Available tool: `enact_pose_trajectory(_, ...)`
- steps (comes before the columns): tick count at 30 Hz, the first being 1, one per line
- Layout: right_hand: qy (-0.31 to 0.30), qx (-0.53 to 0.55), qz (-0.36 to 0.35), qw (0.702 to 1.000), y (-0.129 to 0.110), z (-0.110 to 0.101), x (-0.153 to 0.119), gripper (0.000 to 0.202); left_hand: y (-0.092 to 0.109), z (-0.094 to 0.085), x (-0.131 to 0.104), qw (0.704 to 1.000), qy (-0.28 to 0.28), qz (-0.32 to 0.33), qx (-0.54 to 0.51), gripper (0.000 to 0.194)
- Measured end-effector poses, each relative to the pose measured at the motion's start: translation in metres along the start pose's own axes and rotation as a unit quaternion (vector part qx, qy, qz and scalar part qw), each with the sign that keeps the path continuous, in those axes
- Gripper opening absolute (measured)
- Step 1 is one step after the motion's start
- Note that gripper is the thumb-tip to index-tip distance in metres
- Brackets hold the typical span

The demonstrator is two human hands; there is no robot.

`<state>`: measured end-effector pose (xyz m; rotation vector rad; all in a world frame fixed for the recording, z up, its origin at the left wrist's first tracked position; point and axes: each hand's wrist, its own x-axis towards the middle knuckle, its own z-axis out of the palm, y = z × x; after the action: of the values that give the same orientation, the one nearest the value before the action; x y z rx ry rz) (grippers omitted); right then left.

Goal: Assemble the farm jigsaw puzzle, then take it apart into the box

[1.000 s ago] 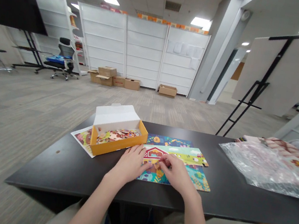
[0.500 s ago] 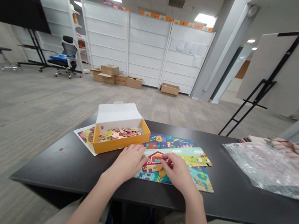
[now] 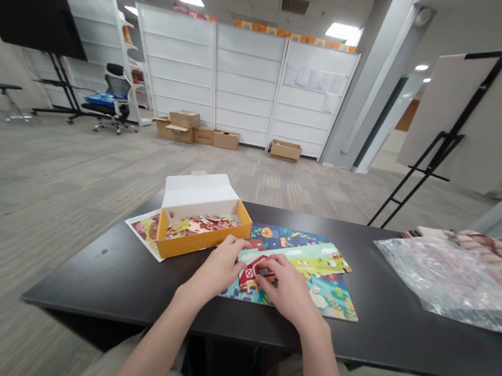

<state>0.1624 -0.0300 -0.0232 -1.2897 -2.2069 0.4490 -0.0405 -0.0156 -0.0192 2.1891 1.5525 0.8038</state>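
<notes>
A blue illustrated board lies flat on the black table. Across it rests a joined strip of puzzle pieces with green fields and sky, and a red barn section at its left end. My left hand touches the strip's left edge, fingers bent and a little apart. My right hand is over the barn section, thumb and fingers closed on a piece there, which they mostly cover. Just left of the board stands an open yellow box with loose puzzle pieces inside.
Under the box's left side lies a printed picture sheet. Clear plastic packaging and patterned fabric occupy the right of the black table. An easel board stands behind on the right.
The strip and barn section have shifted slightly left and turned a little. My right hand has moved left over the barn, and my left hand has moved slightly up and right.
</notes>
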Motion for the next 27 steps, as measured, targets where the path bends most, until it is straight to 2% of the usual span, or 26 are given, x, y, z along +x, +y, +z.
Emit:
enact_pose_trajectory(4, 0.003, 0.018, 0.0, 1.0, 0.001, 0.0, 0.0, 0.01, 0.003, 0.001, 0.004, 0.996, 0.044, -0.005, -0.073, 0.027)
enact_pose_trajectory(9, 0.004, 0.031, -0.001, 0.999, 0.004, 0.0, -0.001, 0.01, 0.007, 0.002, 0.007, 0.984, 0.062, -0.036, -0.164, 0.02)
enact_pose_trajectory(18, -0.022, 0.045, -0.035, 0.998, 0.007, -0.001, 0.0, 0.015, 0.0, 0.007, 0.013, 0.983, 0.095, -0.057, -0.147, 0.016)
enact_pose_trajectory(22, -0.029, 0.036, -0.039, 0.998, 0.009, -0.002, -0.001, 0.015, 0.004, 0.008, 0.018, 0.973, 0.124, -0.078, -0.181, 0.016)
enact_pose_trajectory(27, -0.021, 0.03, -0.033, 0.999, 0.007, -0.001, -0.001, 0.015, 0.013, -0.003, 0.019, 0.955, 0.181, -0.051, -0.231, 0.018)
